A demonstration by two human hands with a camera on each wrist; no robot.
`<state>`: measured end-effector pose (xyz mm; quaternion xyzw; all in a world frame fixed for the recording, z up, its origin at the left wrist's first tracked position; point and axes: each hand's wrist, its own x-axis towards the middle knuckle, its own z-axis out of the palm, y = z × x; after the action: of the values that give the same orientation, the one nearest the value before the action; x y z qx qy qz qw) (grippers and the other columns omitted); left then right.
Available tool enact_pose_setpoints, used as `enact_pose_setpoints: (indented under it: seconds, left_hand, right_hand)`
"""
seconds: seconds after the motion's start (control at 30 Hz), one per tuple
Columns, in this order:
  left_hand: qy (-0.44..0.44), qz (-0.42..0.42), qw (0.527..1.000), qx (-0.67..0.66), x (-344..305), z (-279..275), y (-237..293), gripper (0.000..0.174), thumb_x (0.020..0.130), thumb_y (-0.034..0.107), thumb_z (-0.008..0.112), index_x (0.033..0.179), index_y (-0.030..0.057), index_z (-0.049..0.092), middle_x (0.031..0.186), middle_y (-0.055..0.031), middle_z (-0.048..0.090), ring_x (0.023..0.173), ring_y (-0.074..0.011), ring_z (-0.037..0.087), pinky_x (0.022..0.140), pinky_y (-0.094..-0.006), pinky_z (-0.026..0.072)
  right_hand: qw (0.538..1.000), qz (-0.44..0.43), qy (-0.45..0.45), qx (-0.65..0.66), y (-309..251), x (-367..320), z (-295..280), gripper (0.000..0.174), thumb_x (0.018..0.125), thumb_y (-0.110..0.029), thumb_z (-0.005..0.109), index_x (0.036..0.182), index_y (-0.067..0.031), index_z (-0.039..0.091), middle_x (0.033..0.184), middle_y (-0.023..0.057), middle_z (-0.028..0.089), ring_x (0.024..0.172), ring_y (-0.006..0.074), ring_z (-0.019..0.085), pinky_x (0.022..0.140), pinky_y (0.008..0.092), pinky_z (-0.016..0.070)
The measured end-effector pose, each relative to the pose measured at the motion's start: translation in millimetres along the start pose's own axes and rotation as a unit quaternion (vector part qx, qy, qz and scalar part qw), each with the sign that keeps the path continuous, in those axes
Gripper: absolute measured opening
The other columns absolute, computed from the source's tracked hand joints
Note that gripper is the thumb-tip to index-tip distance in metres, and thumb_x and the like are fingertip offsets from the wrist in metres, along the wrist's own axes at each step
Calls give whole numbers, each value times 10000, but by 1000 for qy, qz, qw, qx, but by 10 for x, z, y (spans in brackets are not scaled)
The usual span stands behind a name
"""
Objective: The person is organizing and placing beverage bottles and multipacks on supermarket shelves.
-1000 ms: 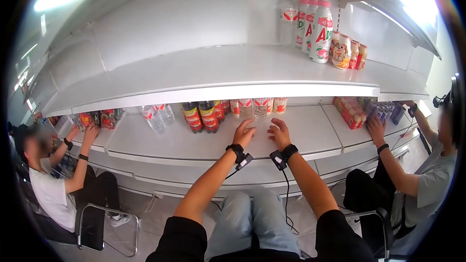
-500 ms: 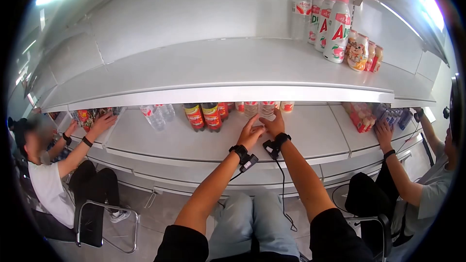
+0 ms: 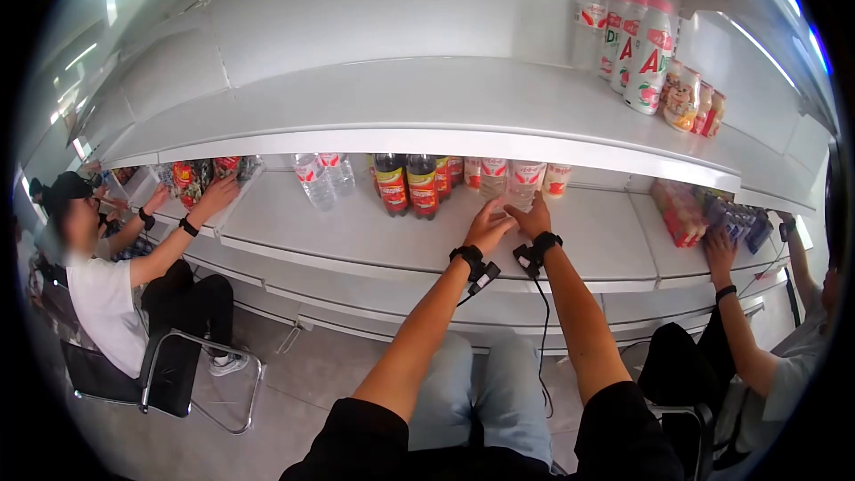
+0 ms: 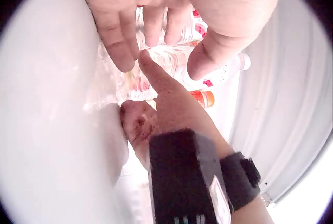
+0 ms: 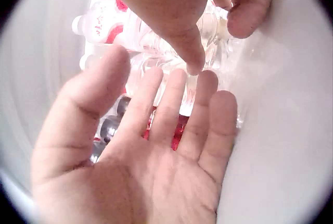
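My left hand (image 3: 488, 230) and right hand (image 3: 536, 218) are side by side on the lower shelf (image 3: 356, 245), in front of two clear water bottles (image 3: 526, 180) with red-and-white labels. In the right wrist view my right palm (image 5: 140, 177) faces the camera, its fingers nearly straight and fingertips right at the clear bottles. In the left wrist view my left fingers (image 4: 114, 44) extend downward over the bottles, thumb apart. The hands overlap in both wrist views, and neither has its fingers curled round a bottle.
Dark cola bottles (image 3: 422, 187) stand left of the hands, with more clear bottles (image 3: 313, 183) farther left. A white bottle with an orange print (image 3: 557, 180) stands to the right. The upper shelf (image 3: 427, 142) overhangs the bottle tops. People reach into the shelves on both sides.
My hands have moved forward and closer together, from apart over the shelf to the clear bottles. The head view has turned left. The person at left has shifted their hands among the packages.
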<state>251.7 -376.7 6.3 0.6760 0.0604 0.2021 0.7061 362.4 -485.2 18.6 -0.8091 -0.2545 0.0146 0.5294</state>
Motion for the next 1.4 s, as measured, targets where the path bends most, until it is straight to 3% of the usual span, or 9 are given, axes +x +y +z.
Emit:
enact_pose_setpoints:
  seconds: [0.13,0.27,0.4,0.5,0.6,0.87,1.13,1.23,1.4]
  left_hand:
    - [29,89,992,89,79,23,-162,703,812,264,719,1400,83,379,1286,-150,524,1159,-248,529,935,-360,466]
    - [-19,66,992,107,0,65,-57,729,809,285,730,1396,56,363,1344,-170,476,1188,-282,505,969,-385,443]
    - [-40,111,987,105,-147,86,-235,725,826,263,723,1397,31,342,1248,-169,543,1151,-250,539,931,-362,469]
    - [-62,117,985,108,-588,104,38,695,837,213,718,1392,22,346,1187,-143,580,989,-167,613,771,-289,531]
    - [-71,133,974,169,-1129,94,382,709,820,256,745,1387,25,388,1210,-146,579,999,-167,612,775,-301,523]
    - [-104,295,927,208,-1978,386,1980,698,758,192,798,1353,57,460,1203,-111,580,1054,-176,568,808,-318,491]
    - [-159,180,969,52,-1404,720,3247,761,827,274,743,1422,45,326,1067,-119,588,895,-115,573,741,-246,485]
    - [-158,101,970,156,-967,758,3590,629,918,382,604,1395,52,361,1183,-101,569,964,-178,605,761,-318,503]
    - [-160,100,945,268,-89,773,3763,727,902,516,559,1419,56,335,1195,-109,575,936,-208,615,777,-327,508]
  right_hand:
    - [999,-14,-22,22,95,-214,-88,824,658,-308,832,1311,-22,418,1202,219,562,924,317,657,569,337,568]
    - [999,9,-34,26,-116,-622,-259,736,698,-311,800,1272,-38,430,1136,177,569,803,233,649,510,315,556]
    - [996,-76,-37,30,107,-774,-281,674,718,-254,778,1260,12,476,1195,236,561,1098,353,562,912,414,453]
    - [991,-84,-90,55,-61,-1153,-516,672,753,-279,773,1280,23,484,1095,125,617,704,115,592,618,277,498]
    - [983,-129,-94,90,-12,-1561,-676,632,759,-232,798,1259,22,505,1048,96,611,669,113,573,626,244,501]
    - [957,-280,-39,70,-1368,-2338,-1589,655,698,-274,845,1214,-29,525,987,48,558,688,90,527,562,229,453]
    - [938,-319,49,122,-2595,-1898,-2313,629,766,-284,783,1270,-40,497,982,86,539,679,105,515,567,220,432]
    - [948,-310,50,58,-2770,-1417,-2462,604,807,-335,733,1274,-31,498,965,112,564,697,123,539,600,248,452]
    - [943,-314,93,-59,-2718,-467,-2464,632,838,-389,662,1267,40,486,939,164,603,787,227,605,704,335,485]
